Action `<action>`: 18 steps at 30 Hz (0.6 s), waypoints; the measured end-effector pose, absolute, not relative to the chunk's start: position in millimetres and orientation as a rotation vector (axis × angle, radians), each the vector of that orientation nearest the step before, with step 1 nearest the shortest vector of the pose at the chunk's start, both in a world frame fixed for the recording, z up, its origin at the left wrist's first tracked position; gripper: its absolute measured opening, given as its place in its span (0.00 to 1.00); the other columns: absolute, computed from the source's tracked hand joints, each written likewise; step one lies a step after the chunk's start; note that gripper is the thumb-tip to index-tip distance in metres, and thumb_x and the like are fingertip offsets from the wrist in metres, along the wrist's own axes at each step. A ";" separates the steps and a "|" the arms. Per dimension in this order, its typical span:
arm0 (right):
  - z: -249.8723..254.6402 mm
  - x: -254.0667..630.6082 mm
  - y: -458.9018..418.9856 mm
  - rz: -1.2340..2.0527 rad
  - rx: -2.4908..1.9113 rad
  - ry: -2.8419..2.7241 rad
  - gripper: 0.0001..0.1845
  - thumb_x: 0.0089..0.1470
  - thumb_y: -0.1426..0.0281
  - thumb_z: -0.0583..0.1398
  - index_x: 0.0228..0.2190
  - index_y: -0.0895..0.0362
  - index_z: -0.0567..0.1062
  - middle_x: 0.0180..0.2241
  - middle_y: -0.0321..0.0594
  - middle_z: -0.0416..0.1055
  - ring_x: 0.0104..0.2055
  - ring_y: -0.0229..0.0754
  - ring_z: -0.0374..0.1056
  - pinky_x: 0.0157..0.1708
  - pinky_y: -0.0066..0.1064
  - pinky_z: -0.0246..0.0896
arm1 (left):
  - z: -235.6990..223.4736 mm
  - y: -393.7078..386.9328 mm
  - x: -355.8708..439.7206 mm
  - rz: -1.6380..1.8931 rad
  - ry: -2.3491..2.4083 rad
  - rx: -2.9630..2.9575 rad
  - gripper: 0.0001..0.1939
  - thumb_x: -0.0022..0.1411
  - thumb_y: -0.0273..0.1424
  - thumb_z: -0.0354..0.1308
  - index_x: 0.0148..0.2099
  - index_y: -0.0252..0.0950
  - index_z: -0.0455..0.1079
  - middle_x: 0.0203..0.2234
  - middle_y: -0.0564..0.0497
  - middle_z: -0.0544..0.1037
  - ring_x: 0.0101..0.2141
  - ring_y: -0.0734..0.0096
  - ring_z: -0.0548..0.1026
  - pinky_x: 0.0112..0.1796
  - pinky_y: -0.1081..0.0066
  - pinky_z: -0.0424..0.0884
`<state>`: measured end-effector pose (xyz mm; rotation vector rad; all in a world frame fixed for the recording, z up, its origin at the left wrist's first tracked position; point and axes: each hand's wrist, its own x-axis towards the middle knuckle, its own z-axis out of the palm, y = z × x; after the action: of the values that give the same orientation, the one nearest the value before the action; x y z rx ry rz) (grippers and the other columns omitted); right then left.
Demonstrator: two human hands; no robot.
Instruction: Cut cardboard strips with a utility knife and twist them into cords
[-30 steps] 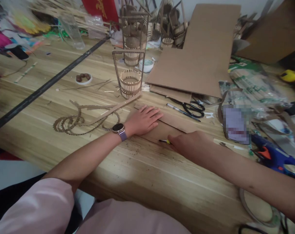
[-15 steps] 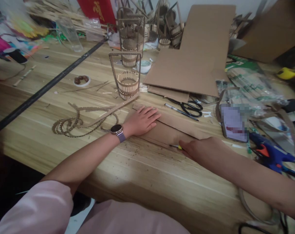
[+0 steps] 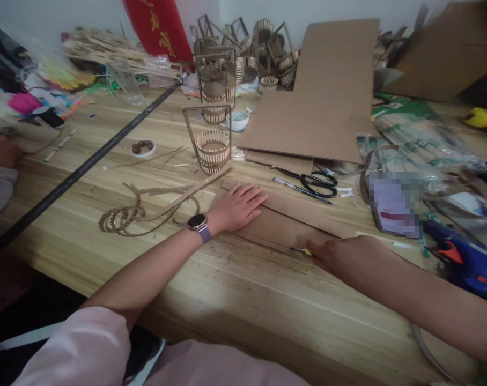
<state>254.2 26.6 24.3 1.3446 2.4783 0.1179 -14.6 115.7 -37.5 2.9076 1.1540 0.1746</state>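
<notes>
My left hand (image 3: pixel 240 206) lies flat with fingers stretched out, pressing on a piece of brown cardboard (image 3: pixel 278 228). A second cardboard strip (image 3: pixel 300 212) runs along its far side. My right hand (image 3: pixel 332 252) is closed around a craft knife (image 3: pixel 308 252); only the thin blade and a bit of yellow body show. The blade tip touches the cardboard near its front edge, where a dark line runs. Left of my left hand, coils of corrugated cardboard strip (image 3: pixel 118 217) rest on the tabletop. Beyond the hands stands a small slatted basket (image 3: pixel 213 153) with a tall square handle.
Black scissors (image 3: pixel 319 183) and a pen (image 3: pixel 302 190) lie behind the strip. Farther back are a large cardboard sheet (image 3: pixel 332 107) and more baskets (image 3: pixel 267 64). A phone (image 3: pixel 396 206) and blue glue gun (image 3: pixel 464 262) are right. Another person's hand (image 3: pixel 4 150) is far left.
The knife and my right hand have slid slightly right along the cardboard. My left hand stays flat on it. The view has tilted up a little, and another person's hand shows more at left.
</notes>
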 end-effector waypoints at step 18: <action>31.1 247.5 25.7 0.087 1.206 2.357 0.15 0.55 0.82 0.55 0.36 0.51 0.75 0.23 0.42 0.78 0.25 0.52 0.77 0.16 0.32 0.51 | -36.6 115.4 -14.8 0.122 1.168 2.916 0.26 0.75 0.41 0.38 0.69 0.36 0.55 0.68 0.44 0.57 0.67 0.57 0.53 0.65 0.52 0.48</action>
<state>247.5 25.7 31.1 1.2062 2.3573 0.0872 -14.8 115.4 -36.6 2.9156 1.1678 0.1216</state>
